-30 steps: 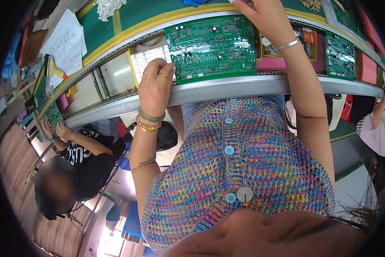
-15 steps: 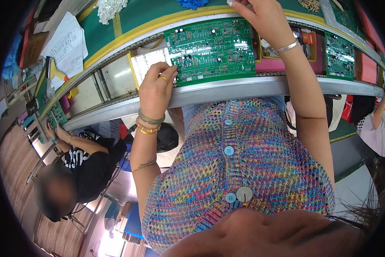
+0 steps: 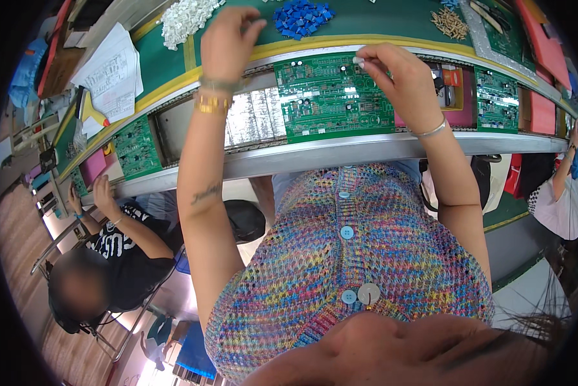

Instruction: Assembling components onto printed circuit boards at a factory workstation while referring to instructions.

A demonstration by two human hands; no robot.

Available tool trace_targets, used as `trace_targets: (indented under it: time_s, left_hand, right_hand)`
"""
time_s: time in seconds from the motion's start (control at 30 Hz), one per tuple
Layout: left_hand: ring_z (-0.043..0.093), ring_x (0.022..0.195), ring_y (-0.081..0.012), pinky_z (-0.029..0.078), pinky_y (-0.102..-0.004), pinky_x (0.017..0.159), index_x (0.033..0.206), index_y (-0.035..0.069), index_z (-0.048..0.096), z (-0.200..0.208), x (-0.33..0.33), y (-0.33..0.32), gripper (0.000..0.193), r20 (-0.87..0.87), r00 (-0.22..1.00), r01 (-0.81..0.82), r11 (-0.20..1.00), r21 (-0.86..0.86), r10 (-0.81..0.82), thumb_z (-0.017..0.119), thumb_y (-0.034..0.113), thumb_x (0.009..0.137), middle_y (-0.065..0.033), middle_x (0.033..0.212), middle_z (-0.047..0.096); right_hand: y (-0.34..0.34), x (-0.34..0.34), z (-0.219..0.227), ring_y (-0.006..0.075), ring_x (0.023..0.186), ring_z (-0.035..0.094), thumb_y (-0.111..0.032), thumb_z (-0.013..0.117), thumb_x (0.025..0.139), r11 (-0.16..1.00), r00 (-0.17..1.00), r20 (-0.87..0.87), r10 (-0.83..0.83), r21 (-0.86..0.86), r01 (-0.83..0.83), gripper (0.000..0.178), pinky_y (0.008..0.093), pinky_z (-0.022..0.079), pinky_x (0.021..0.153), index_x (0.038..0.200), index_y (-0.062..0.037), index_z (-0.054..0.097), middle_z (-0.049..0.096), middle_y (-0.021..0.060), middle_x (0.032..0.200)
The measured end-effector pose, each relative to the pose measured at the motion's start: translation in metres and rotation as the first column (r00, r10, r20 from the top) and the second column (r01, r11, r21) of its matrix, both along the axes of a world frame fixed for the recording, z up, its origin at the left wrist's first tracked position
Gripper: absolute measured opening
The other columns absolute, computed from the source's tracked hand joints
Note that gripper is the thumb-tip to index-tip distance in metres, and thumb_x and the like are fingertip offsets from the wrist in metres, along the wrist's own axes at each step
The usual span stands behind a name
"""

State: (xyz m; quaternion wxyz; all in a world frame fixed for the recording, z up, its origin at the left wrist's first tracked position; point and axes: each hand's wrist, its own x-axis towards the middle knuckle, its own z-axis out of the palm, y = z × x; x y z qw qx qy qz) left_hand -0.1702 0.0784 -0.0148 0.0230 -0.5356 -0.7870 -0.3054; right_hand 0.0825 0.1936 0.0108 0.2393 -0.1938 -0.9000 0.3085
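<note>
Your right hand (image 3: 406, 85) pinches small white part (image 3: 358, 60) at far right corner of green circuit board (image 3: 330, 100), across metal rails (image 3: 327, 150). Left hand (image 3: 228, 44), fingertips (image 3: 258, 26) apart, near blue component pile (image 3: 303, 19).

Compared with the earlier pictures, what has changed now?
The left hand has let go of the middle circuit board's left edge and moved forward over the green bench. The right hand has drawn back to that board's far right corner. Another board has appeared further left. The white pile and blue pile remain.
</note>
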Motion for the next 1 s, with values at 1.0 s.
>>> trace_targets:
  time_s: [1.0]
  left_hand:
    - [0.064, 0.076, -0.0071, 0.050, -0.0201, 0.067, 0.101, 0.002, 0.070, 0.015, 0.048, -0.075, 0.018, 0.668, 0.742, -0.033, 0.998, -0.046, 0.055, 0.067, 0.006, 0.084, -0.0041, 0.087, 0.069]
  right_hand:
    - [-0.017, -0.011, -0.043, 0.0226, 0.087, 0.053, -0.008, 0.068, 0.071, 0.895, 0.945, 0.101, 0.309, 0.305, -0.326, 0.012, 0.0331, 0.047, 0.077, 0.079, -0.0060, 0.058, 0.054, 0.0043, 0.091]
